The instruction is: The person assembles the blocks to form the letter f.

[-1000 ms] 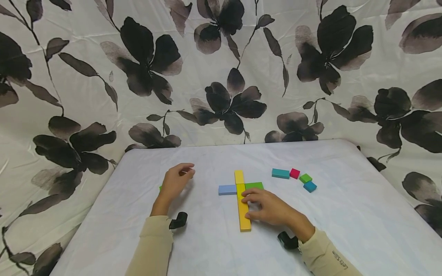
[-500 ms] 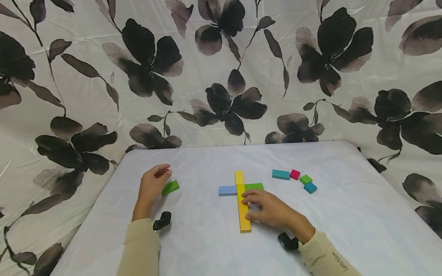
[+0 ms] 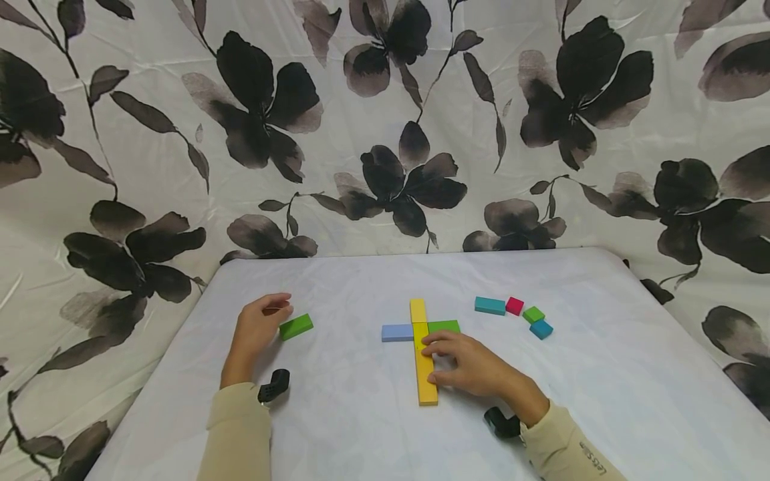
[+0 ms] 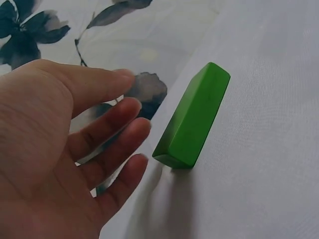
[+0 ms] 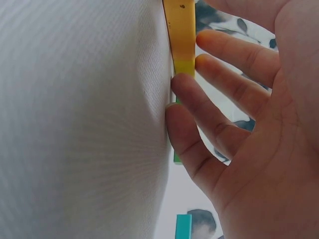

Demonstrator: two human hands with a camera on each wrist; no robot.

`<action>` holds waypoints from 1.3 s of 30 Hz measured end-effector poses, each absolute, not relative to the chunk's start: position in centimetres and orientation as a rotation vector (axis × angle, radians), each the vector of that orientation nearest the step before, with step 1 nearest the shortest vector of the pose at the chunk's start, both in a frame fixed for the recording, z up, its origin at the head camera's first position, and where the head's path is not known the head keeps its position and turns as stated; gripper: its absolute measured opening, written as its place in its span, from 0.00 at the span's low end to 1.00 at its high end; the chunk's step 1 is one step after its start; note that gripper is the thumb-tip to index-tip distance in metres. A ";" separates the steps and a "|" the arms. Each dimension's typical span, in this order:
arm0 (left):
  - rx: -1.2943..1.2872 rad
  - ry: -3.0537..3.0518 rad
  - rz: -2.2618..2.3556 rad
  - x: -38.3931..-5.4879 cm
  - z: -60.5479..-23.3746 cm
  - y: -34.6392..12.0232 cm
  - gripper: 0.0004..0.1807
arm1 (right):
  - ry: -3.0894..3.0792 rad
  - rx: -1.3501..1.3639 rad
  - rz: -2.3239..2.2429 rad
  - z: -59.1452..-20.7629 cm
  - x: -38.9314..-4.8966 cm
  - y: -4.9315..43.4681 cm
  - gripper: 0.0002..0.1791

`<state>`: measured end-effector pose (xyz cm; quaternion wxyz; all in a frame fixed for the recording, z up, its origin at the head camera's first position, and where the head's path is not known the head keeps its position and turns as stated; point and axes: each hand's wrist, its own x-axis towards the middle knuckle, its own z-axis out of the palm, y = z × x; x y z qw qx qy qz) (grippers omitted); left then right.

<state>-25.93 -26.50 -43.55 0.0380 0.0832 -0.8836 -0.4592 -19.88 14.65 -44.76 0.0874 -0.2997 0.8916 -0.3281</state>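
My left hand (image 3: 254,331) hovers at the left with relaxed fingers, just beside a loose green block (image 3: 296,327). In the left wrist view a gap shows between the fingertips and that block (image 4: 194,119). My right hand (image 3: 478,364) rests its fingertips on the yellow column (image 3: 426,387), without wrapping round it. A short yellow piece (image 3: 418,310) forms the column's top end. A light blue block (image 3: 398,333) abuts the column on the left, and another green block (image 3: 443,326) on the right, partly behind my right fingers.
At the back right lie a teal block (image 3: 490,306), a red cube (image 3: 514,306), a small green block (image 3: 533,314) and a blue block (image 3: 541,329). A white cloth covers the table (image 3: 355,427); a floral curtain (image 3: 337,120) hangs behind it.
My left hand has moved left, from above the table's left-centre to beside the loose green block, uncovering it. The right hand and the joined blocks stay as they were.
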 end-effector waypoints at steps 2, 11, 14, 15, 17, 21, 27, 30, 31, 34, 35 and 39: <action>0.237 -2.746 -1.391 -25.9 -43.6 -26.7 0.23 | 2.654 -0.908 -0.983 -44.8 -19.9 14.7 0.21; 0.123 -2.908 -1.319 -25.9 -44.1 -27.0 0.25 | 2.641 -0.874 -0.989 -44.6 -19.9 14.5 0.22; 0.085 -2.956 -1.285 -25.9 -44.3 -27.1 0.26 | 2.646 -0.877 -0.982 -44.5 -20.0 14.5 0.22; 0.078 -2.969 -1.273 -25.9 -44.4 -27.1 0.26 | 2.646 -0.878 -0.982 -44.5 -20.0 14.5 0.22; 0.064 -2.992 -1.254 -25.9 -44.5 -27.0 0.27 | 2.645 -0.877 -0.984 -44.6 -20.0 14.6 0.22; 0.042 -3.023 -1.204 -25.8 -44.7 -26.9 0.28 | 2.633 -0.873 -1.011 -44.8 -20.0 14.6 0.21; 0.036 -3.067 -1.103 -25.7 -45.0 -26.7 0.27 | 2.619 -0.854 -1.012 -45.2 -19.8 14.5 0.22; 0.039 -3.069 -1.083 -25.8 -45.0 -26.7 0.26 | 2.625 -0.848 -1.009 -45.2 -19.7 14.4 0.22; 0.045 -3.067 -1.081 -25.9 -45.0 -26.7 0.25 | 2.627 -0.850 -1.009 -45.1 -19.7 14.4 0.21; 0.032 -3.056 -1.077 -26.1 -44.9 -26.6 0.25 | 2.634 -0.852 -0.995 -44.9 -19.7 14.5 0.21; 0.032 -3.052 -1.079 -26.1 -44.9 -26.5 0.24 | 2.637 -0.852 -0.989 -44.9 -19.8 14.6 0.21; 0.031 -3.034 -1.085 -26.1 -44.9 -26.4 0.24 | 2.634 -0.850 -0.989 -44.8 -19.8 14.7 0.21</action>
